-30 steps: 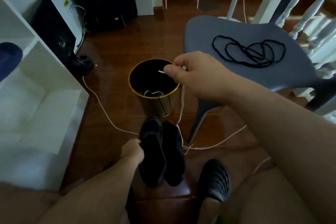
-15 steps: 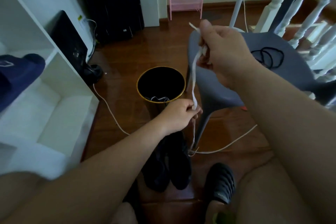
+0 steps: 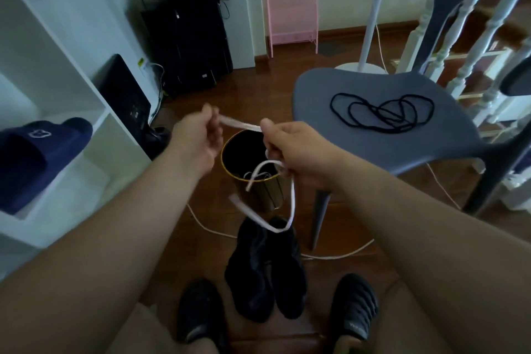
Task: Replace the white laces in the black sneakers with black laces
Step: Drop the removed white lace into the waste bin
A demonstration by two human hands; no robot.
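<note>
While my left hand (image 3: 198,138) pinches one end of the white lace (image 3: 291,204) and my right hand (image 3: 290,149) grips its middle, the slack loops down at six o'clock above the black sneakers (image 3: 267,270). It looks light, limp and prone to tangling, so bunching it seems best. At two o'clock the black laces (image 3: 382,112) lie coiled on the chair (image 3: 321,95); I'd take those by a tip.

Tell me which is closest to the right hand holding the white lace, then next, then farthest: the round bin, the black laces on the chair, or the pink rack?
From the right hand:
1. Round bin, just below and left of it.
2. Black laces, on the grey chair seat to its right.
3. Pink rack, far back against the wall.
</note>
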